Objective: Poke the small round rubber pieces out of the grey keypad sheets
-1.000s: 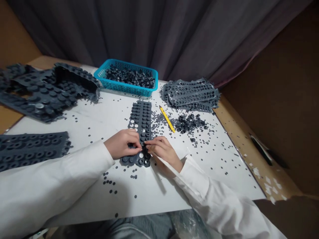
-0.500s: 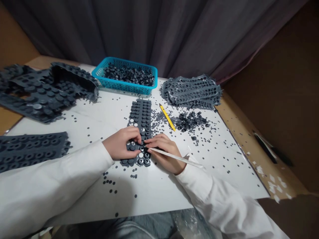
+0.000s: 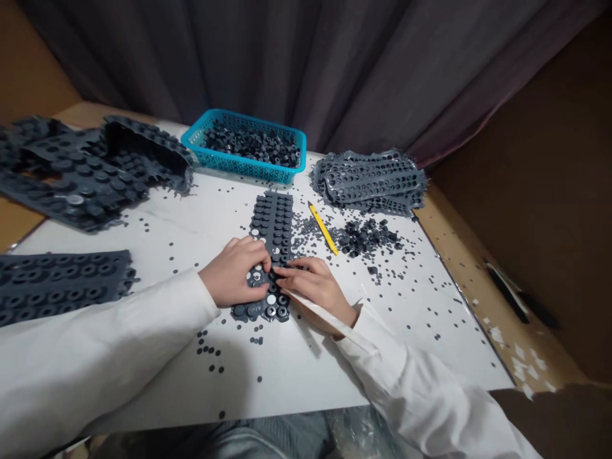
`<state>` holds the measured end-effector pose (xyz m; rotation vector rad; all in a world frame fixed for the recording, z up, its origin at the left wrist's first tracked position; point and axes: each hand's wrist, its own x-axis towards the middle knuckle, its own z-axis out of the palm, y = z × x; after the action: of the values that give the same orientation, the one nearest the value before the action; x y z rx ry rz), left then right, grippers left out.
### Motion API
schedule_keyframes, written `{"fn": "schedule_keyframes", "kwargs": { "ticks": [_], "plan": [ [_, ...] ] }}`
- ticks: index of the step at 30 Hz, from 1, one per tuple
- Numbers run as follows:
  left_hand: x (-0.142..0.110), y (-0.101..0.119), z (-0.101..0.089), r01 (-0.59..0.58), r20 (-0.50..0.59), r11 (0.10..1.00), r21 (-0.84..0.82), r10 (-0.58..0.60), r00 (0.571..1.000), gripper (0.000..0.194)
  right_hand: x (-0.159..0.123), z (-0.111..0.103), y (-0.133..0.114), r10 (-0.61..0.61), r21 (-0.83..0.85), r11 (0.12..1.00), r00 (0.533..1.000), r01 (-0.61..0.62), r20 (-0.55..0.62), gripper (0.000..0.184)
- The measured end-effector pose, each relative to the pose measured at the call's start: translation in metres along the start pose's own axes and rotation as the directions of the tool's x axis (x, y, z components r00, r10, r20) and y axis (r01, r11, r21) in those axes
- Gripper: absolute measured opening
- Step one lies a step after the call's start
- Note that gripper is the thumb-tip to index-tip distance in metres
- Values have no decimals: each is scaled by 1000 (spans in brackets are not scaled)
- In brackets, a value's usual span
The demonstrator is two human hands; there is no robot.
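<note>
A dark grey rubber sheet of round studded parts [image 3: 272, 220] lies lengthwise on the table, a few of its studs topped with white discs. My left hand [image 3: 236, 271] rests on its lower left part, thumb and fingers curled round some of the studs and gripping the sheet. From the right, my right hand [image 3: 315, 287] reaches over the same sheet with its fingertips close to the left thumb. A thin white strip [image 3: 329, 319] is held in it and trails back over the wrist. The strip's front end is hidden among the fingers.
A blue basket [image 3: 243, 169] of small dark parts stands at the back. Grey moulded sheets [image 3: 368, 178] are stacked at back right, with more sheets [image 3: 86, 178] heaped at left. A yellow pen-like tool [image 3: 323, 228] lies beside a pile of black bits [image 3: 366, 237]. Small dark discs are scattered around.
My right hand's fingers have shifted slightly on the sheet, and the white strip now tilts more steeply down towards my wrist. The left hand stays almost in place.
</note>
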<state>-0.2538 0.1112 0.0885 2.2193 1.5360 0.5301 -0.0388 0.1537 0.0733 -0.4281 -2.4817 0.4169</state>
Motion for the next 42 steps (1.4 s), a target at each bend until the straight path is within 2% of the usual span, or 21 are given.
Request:
{"fn": "schedule_keyframes", "kwargs": {
  "ticks": [4, 10, 13, 15, 17, 19, 23, 28, 32, 36, 38, 40, 42],
  "plan": [
    [0, 1, 0, 22, -6, 1000, 17, -22, 1000, 15, 3, -1, 4, -114, -179, 977, 993, 118, 31, 14],
    [0, 1, 1, 19, -16, 1000, 12, -19, 1000, 13, 8, -1, 0, -171, -277, 944, 984, 179, 53, 19],
    [0, 0, 1, 18, -15, 1000, 1, -18, 1000, 14, 10, -2, 3, -98, -278, 955, 995, 103, 31, 21],
    [0, -1, 2, 15, -17, 1000, -11, -15, 1000, 14, 12, -3, 8, 12, -230, 973, 999, -23, -51, 21],
    [0, -2, 2, 15, -13, 1000, -22, -15, 1000, 15, 14, -6, 11, 144, -107, 981, 979, -160, -141, 20],
    [0, -2, 2, 17, -7, 999, -29, -17, 1000, 15, 17, -8, 11, 216, 49, 976, 963, -210, -164, 15],
    [0, -2, 2, 17, -9, 999, -34, -18, 1000, 15, 17, -8, 7, 149, 214, 968, 988, -135, -51, 9],
    [0, -2, 2, 24, -9, 998, -50, -25, 1000, 15, 13, -4, 8, 122, 213, 969, 992, -126, 31, 11],
    [0, -3, 3, 16, -22, 999, -49, -17, 1000, 15, 12, -3, 12, 76, 110, 991, 996, -81, 45, 11],
    [0, -2, 3, 11, -26, 999, -45, -13, 1000, 14, 13, 0, 18, -54, -99, 993, 995, 63, 90, 15],
    [0, -2, 2, 12, -28, 999, -49, -13, 1000, 14, 13, 1, 20, -60, -146, 987, 995, 71, 78, 18],
    [0, -1, 2, 12, -31, 998, -55, -14, 999, 14, 15, 1, 21, 7, -146, 989, 1000, -6, 3, 19],
    [0, -2, 2, 12, -27, 998, -62, -13, 1000, 14, 17, -1, 20, 103, -75, 991, 990, -110, -93, 18]
  ]
}}
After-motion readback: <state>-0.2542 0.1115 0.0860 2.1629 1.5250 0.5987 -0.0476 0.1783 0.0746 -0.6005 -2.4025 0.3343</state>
